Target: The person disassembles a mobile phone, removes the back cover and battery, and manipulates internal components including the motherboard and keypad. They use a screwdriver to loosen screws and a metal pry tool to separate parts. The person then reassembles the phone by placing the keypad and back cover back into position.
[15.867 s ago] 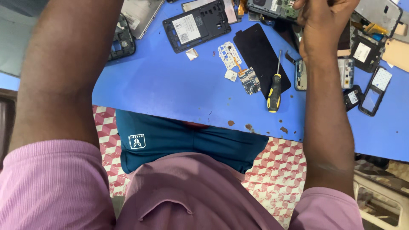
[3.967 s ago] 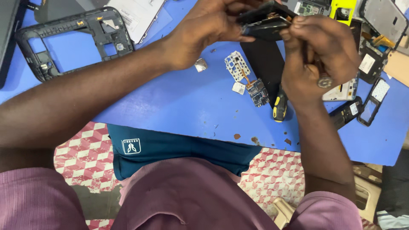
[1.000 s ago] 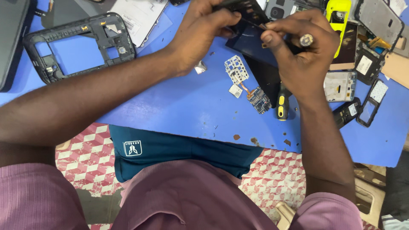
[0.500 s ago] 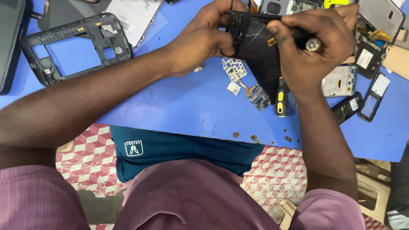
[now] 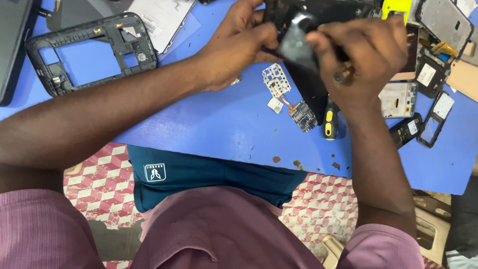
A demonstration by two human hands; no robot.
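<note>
Both my hands are up over the far side of the blue table (image 5: 214,129), working on one black phone part (image 5: 298,30), a flat dark panel with a glossy face. My left hand (image 5: 239,42) grips its left edge. My right hand (image 5: 366,55) closes over its right side from above, a ring on one finger. Just under the hands lie a small white perforated keypad board (image 5: 276,79) and a little blue circuit board (image 5: 303,117) joined by a flex strip. A yellow-and-black screwdriver (image 5: 328,122) lies beside them.
A black phone frame (image 5: 89,50) lies at far left, a dark tablet-like slab (image 5: 12,45) beyond it, and a white sheet (image 5: 159,20) behind. Several phone frames and small screens (image 5: 423,99) crowd the right. The table's near edge (image 5: 229,167) runs over my lap.
Over the last second the black part has been turned and lifted slightly between my hands; my right hand has shifted over its right side. Earlier still, my hands came in from reaching apart.
</note>
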